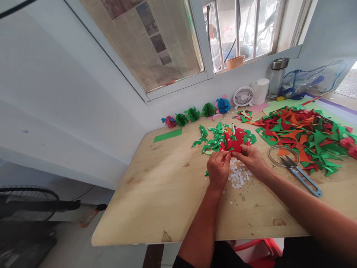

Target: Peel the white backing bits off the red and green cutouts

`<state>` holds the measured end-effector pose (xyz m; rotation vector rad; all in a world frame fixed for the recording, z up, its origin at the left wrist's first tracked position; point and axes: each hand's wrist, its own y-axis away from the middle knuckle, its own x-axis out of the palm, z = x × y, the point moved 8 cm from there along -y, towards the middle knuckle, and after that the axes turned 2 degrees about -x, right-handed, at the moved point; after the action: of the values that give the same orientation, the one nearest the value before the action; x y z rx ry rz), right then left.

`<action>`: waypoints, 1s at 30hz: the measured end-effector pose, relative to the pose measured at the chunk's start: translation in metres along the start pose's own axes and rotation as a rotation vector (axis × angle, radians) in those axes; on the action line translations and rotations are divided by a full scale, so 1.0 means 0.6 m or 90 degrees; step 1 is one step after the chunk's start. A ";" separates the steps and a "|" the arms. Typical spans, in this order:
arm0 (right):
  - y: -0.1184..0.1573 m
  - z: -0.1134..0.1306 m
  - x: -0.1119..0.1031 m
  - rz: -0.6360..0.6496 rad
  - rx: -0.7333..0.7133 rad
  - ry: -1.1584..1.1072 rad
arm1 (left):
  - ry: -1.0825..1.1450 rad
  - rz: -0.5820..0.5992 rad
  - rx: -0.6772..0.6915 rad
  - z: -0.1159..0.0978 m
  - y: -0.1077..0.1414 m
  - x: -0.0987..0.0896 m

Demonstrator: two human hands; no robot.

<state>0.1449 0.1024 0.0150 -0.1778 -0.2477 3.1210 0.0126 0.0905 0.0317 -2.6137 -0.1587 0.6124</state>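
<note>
Both hands meet over the wooden table in front of me. My right hand pinches a red paper cut-out between thumb and fingers. Close against its lower left edge, my left hand has its fingertips pressed together; whatever is in that pinch is too small to make out. Green paper cut-outs, some with small white squares on them, lie in a loose heap just beyond the hands. Many small white squares are scattered on the tabletop beneath and between my wrists.
On the right are a large pile of red, orange and green paper scraps, blue-handled thread snips and a tape-like ring. Along the wall stand folded paper figures, a small white fan and a glass bottle.
</note>
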 end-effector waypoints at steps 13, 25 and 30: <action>0.000 -0.005 0.000 0.005 0.003 0.007 | 0.115 0.010 -0.132 0.024 0.002 0.003; -0.001 -0.004 0.006 0.034 0.000 0.002 | 0.254 0.043 -0.249 0.046 0.001 0.015; -0.001 -0.005 0.005 0.027 -0.006 0.026 | 0.254 0.042 -0.256 0.048 0.001 0.016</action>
<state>0.1426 0.1034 0.0117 -0.2505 -0.2619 3.1545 0.0084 0.1036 0.0046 -3.0770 -0.0749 0.0697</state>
